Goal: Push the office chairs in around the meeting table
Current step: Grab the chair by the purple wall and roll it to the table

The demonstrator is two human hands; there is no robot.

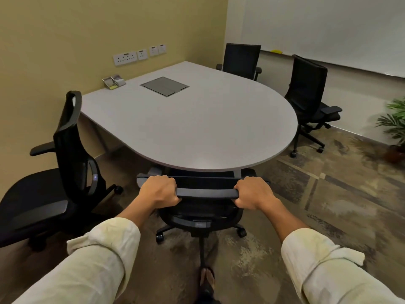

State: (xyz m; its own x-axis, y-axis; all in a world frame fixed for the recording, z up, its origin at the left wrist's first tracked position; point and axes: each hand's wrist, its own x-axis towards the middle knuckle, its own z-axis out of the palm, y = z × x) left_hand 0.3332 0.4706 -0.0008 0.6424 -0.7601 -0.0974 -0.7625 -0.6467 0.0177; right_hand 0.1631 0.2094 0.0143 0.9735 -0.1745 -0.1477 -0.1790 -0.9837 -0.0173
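Observation:
A grey meeting table [197,123] with a rounded near end fills the middle of the view. Directly in front of me a black office chair [206,191] faces the table, its seat tucked under the rounded edge. My left hand [161,190] grips the left end of its backrest top and my right hand [254,191] grips the right end. A second black chair [70,150] stands to the left, turned sideways and away from the table. A third chair [241,59] sits against the far side. The last chair [309,95] stands off the table's right edge, turned away from it.
A yellow wall with sockets [129,58] runs along the table's left side. A whiteboard [328,29] covers the far right wall. A potted plant [394,128] stands at the right edge. A small card holder [114,81] and a floor-box lid [164,86] lie on the table. Patterned carpet [328,205] lies to the right.

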